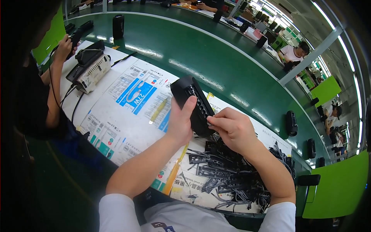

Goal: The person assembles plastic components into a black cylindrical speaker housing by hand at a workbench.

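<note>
Here the left hand wraps round the hard, light-looking black box, best held by its sides, while the right hand at 3 o'clock pinches its strip, above the parts pile at 6.

Green workbench: printed paper sheets spread flat, black panel pile, yellow tweezers, grey device.
</note>
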The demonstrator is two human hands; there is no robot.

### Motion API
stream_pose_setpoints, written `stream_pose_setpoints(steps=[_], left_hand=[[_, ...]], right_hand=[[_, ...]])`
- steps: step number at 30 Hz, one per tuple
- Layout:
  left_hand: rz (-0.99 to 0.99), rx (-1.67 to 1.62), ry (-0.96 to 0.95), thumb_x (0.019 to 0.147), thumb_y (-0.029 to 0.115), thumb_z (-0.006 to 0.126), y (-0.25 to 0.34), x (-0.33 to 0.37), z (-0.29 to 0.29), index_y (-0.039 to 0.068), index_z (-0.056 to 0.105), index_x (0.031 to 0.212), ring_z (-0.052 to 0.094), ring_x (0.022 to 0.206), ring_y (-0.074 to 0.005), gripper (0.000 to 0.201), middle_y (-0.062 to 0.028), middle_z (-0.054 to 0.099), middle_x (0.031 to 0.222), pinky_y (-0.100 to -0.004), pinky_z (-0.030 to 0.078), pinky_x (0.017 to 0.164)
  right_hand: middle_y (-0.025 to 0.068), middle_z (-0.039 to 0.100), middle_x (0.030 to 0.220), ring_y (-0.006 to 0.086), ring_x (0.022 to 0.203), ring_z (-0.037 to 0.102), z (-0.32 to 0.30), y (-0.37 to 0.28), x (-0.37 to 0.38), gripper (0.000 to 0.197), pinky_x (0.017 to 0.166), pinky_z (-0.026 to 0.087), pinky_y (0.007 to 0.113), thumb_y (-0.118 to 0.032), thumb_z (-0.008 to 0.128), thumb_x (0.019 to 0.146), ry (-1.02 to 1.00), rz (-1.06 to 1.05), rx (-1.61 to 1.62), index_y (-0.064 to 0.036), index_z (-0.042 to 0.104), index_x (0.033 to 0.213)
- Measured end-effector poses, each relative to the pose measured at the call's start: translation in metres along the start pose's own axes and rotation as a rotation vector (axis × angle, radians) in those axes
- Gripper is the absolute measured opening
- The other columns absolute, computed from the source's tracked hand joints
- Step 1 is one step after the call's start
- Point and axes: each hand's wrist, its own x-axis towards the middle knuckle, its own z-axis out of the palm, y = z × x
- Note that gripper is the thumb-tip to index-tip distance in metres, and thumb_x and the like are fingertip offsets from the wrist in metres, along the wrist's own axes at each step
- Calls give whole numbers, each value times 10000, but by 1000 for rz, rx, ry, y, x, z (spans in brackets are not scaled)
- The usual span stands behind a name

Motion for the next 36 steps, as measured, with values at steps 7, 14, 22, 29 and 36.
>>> stream_pose_setpoints(steps=[7, 14, 22, 29, 36], left_hand=[[-25, -18, 38, 910, 178, 600, -1, 1, 1, 102, 362, 1190, 573, 920, -140, 376, -44, 509, 1035, -302, 527, 773], [25, 189, 111, 846, 78, 645, -2, 4, -5, 86, 364, 1185, 569, 921, -154, 441, -52, 513, 1021, -305, 521, 783], [-114, 13, -100, 845, 80, 631, 7, 7, -5, 92, 385, 1214, 577, 952, -176, 444, -63, 536, 1036, -336, 508, 830], [-88, 98, -73, 837, 73, 642, 8, 11, -14, 87, 396, 1221, 558, 957, -149, 456, -47, 529, 1034, -306, 487, 841], [37, 186, 39, 811, 72, 669, 7, 18, -6, 55, 409, 1164, 555, 901, -129, 438, -47, 526, 1001, -278, 494, 767]], right_hand=[[90, 622, 800, 204, 680, 626, -6, -2, 8, 213, 587, 502, 292, 11, 736, 696, -25, 183, 79, -38, 710, 901], [90, 619, 794, 214, 657, 618, 8, 2, 0, 178, 577, 493, 286, 6, 728, 703, -48, 74, -25, -16, 698, 877], [103, 583, 1097, 151, 985, 554, -6, 15, 10, 454, 861, 453, 300, -166, 652, 845, -65, 775, 821, 47, 503, 1217], [63, 619, 1054, 121, 959, 569, 19, 23, 26, 441, 875, 445, 269, -156, 667, 853, -258, 738, 964, 52, 533, 1218], [74, 633, 1035, 122, 926, 582, 31, 24, 36, 450, 837, 466, 271, -76, 678, 824, -154, 663, 864, 59, 525, 1226]])
